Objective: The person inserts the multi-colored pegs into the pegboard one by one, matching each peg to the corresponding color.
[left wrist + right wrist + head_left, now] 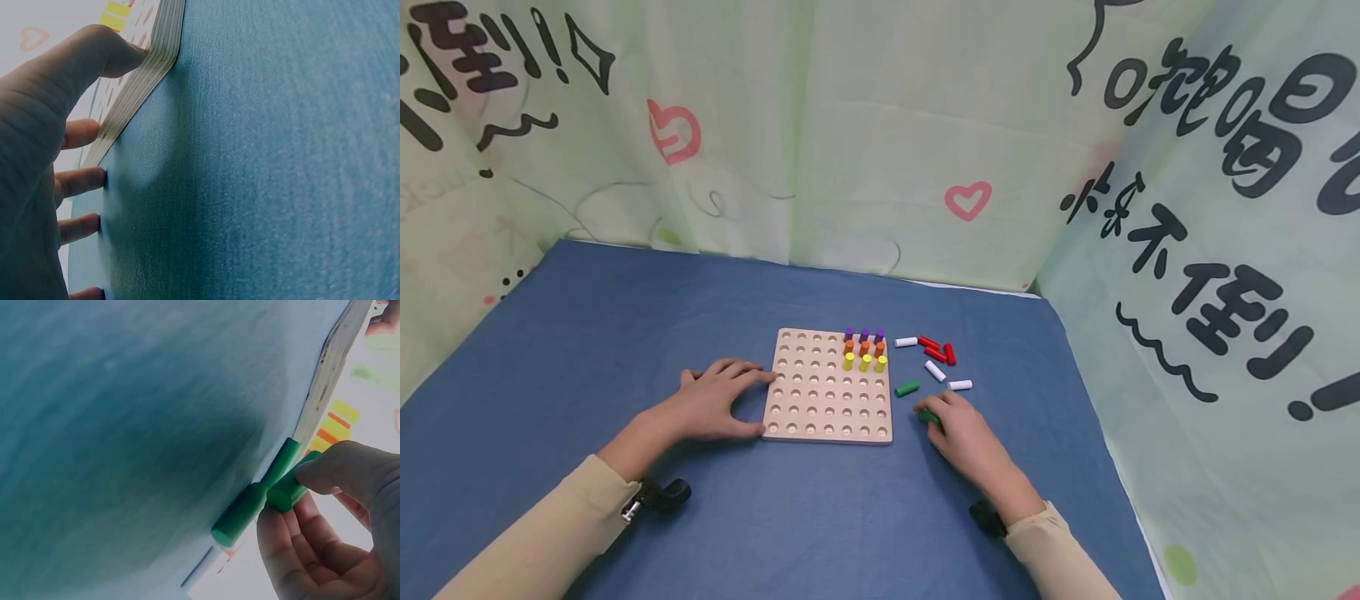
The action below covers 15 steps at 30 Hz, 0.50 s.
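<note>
1. Nearest are two beige sleeves (531, 537), with black wrist devices (664, 495); only the head view shows these.
2. The right hand (962, 437) is just right of the board's near half, its thumb and fingers closed in a pinch on a green peg (294, 486). The head view gives only part of that peg; the right wrist view shows its round end and the thumb across it.
3. The left hand (711, 406) is spread wide at the board's left side, grasping nothing. The left wrist view adds the thumb tip resting at the board's edge and the other fingers held apart.
4. The pale board (808, 400) lies flat on the blue table (820, 525), between the hands. Its layered side shows plainly only in the left wrist view.
5. Right of the board, the head view shows one loose green peg (906, 389); the right wrist view shows two lying green pegs (240, 514).
6. Farther right lie three white pegs (935, 371) and three red pegs (950, 354).
7. At the board's far right stand rows of three: yellow pegs (865, 363), orange pegs (864, 348), then purple pegs (864, 335), farthest.
8. Behind hangs a pale curtain (865, 150); its black lettering appears only in the head view.
</note>
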Motion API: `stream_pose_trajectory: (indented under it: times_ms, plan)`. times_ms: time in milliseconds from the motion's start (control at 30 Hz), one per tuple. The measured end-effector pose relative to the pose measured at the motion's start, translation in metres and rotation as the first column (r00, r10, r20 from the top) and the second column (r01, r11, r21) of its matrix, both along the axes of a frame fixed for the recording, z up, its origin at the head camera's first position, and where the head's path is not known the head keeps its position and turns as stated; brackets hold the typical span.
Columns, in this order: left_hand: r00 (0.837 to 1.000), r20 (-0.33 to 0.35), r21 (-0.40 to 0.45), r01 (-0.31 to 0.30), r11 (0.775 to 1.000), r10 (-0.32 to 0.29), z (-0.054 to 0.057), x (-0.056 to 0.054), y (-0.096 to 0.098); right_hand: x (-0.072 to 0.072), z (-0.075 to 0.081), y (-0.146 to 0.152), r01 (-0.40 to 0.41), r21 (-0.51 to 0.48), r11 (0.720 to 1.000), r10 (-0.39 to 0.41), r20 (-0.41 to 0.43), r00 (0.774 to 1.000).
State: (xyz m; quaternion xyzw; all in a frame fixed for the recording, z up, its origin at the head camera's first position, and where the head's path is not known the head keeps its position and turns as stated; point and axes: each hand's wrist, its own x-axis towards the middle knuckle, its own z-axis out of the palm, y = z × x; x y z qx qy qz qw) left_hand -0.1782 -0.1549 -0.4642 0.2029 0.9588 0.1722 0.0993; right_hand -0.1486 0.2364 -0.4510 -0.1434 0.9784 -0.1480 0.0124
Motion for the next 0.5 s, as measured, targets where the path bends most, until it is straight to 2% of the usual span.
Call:
stream_pose_trajectory:
  times_ms: [200, 500]
  plan:
    - [1.0, -0.005, 0.006, 0.0, 1.0, 0.0, 0.0, 0.001, -0.001, -0.004, 0.004, -0.009, 0.02, -0.034, 0.999, -0.021, -0.017, 1.0]
    - [1.0, 0.002, 0.005, -0.002, 1.0, 0.002, 0.0, 0.001, 0.0, -0.019, 0.009, -0.022, 0.063, -0.151, 0.987, -0.068, -0.027, 0.997]
